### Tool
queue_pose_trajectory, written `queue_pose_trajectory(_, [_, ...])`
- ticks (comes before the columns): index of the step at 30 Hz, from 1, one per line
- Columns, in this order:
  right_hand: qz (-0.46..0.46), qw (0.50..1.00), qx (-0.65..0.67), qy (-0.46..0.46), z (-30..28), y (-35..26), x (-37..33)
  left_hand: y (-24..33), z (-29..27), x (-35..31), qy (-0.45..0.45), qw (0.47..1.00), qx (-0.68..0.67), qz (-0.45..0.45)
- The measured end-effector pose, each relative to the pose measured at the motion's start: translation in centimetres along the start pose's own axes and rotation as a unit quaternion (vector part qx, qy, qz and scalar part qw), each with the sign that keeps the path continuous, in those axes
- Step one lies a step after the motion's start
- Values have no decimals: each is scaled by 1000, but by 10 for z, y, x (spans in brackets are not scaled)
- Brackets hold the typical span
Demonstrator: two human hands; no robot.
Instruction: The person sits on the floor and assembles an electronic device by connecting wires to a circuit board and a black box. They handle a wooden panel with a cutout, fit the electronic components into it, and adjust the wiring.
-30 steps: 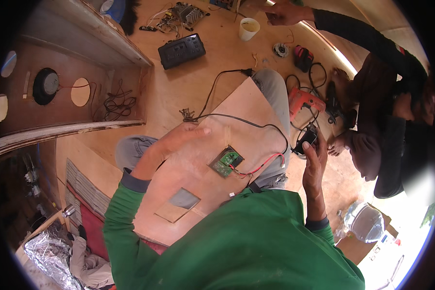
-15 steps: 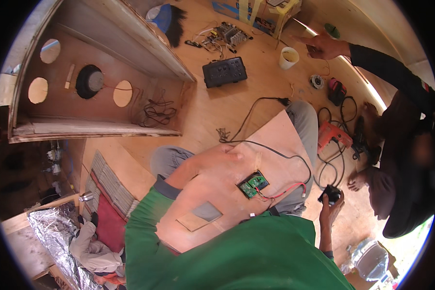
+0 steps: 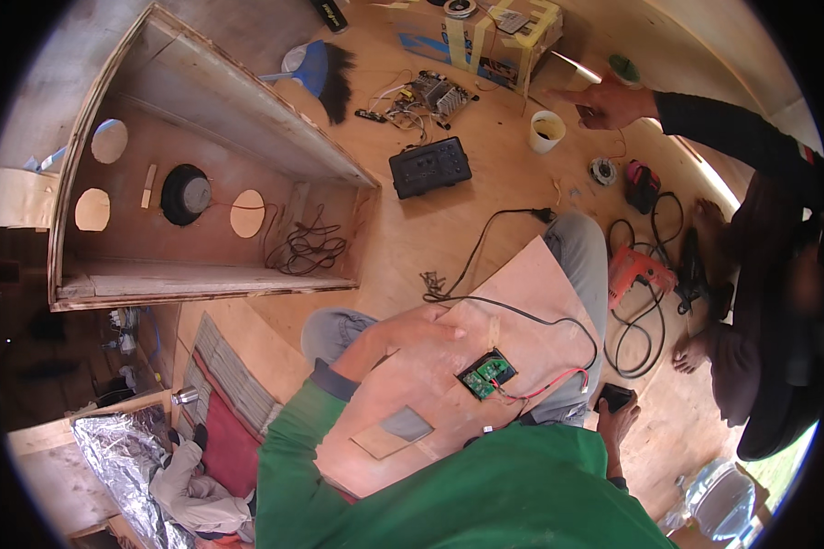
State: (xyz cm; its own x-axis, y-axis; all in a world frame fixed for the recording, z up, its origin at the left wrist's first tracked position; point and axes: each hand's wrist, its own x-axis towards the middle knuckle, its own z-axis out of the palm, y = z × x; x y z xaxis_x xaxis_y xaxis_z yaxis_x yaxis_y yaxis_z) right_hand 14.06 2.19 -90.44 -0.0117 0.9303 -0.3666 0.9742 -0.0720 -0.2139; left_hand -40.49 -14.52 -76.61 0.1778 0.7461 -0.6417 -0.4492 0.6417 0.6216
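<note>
A thin, pale wooden board (image 3: 545, 284) lies tilted across my lap. My left hand (image 3: 426, 331) grips its left edge, thumb on top and some fingers hidden. Set into the board is a small green circuit board (image 3: 487, 373) with red and black wires (image 3: 558, 384) ending in a white connector. Nearer me is a rectangular cutout (image 3: 405, 425). A black power cord (image 3: 522, 309) crosses the board, its plug (image 3: 543, 215) beyond my right knee. Low on the right, beside my thigh, my right hand (image 3: 619, 426) holds a small black boxy object (image 3: 616, 396), its kind unclear.
A wooden speaker cabinet (image 3: 220, 291) with round holes stands at left. Beyond me are a black box (image 3: 430, 166), bare electronics (image 3: 435, 96), a brush (image 3: 325, 78) and a cup (image 3: 547, 133). A red power tool (image 3: 639, 274) lies right, near another person's outstretched hand (image 3: 613, 105) and feet.
The whole view has shifted, so most things appear lower. My right hand has drawn the black object closer to my thigh and turned it. My left hand stays on the board.
</note>
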Motion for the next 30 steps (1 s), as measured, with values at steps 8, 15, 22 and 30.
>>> queue_pose_trajectory(8, [-6,999,13,-28,1,7,6,3,1,-1,22,998,45,-35])
queue_pose_trajectory(15, [-8,997,47,-58,-1,17,22,-7,-3,8,-8,998,61,23])
queue_pose_trajectory(22, [0,996,76,-55,9,27,28,-2,-2,5,1,996,92,0])
queue_pose_trajectory(30, [-5,997,53,-50,7,29,27,-5,-5,9,7,994,111,8])
